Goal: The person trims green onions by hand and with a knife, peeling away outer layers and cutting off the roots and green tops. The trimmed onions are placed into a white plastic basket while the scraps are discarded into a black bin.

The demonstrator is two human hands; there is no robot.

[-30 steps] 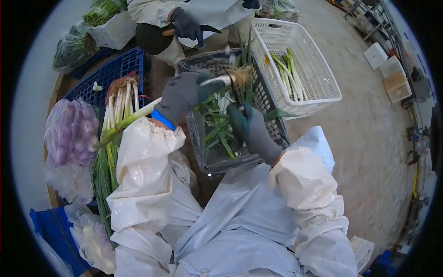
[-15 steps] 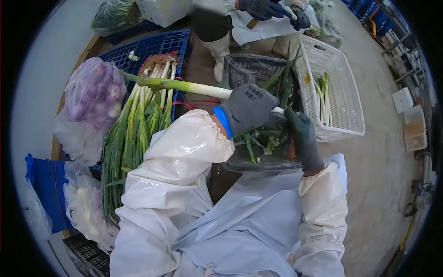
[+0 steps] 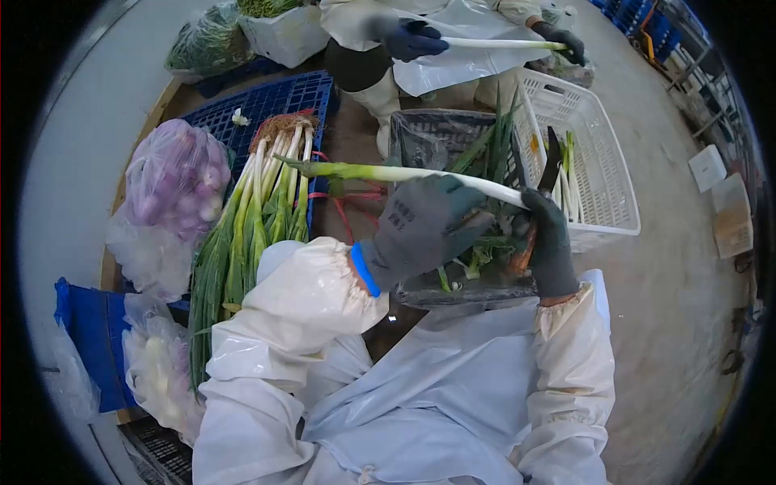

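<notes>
- Leek spans above the dark crate, apparently so leaf scraps drop inside.
- Right hand clenches its white end beside the knife.
- Left hand supports midstalk; finger closure unclear.

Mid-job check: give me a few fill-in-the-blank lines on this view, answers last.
The grey-gloved left hand has a ____ band at its wrist. The gloved right hand holds a ____ with a dark curved blade. The clear plastic bag beside the long green-and-white bundle is filled with ____ bulbs. The white slatted plastic crate stands to the ____ of the dark crate with leaf trimmings.

Missing words: blue; knife; purple; right.
</notes>
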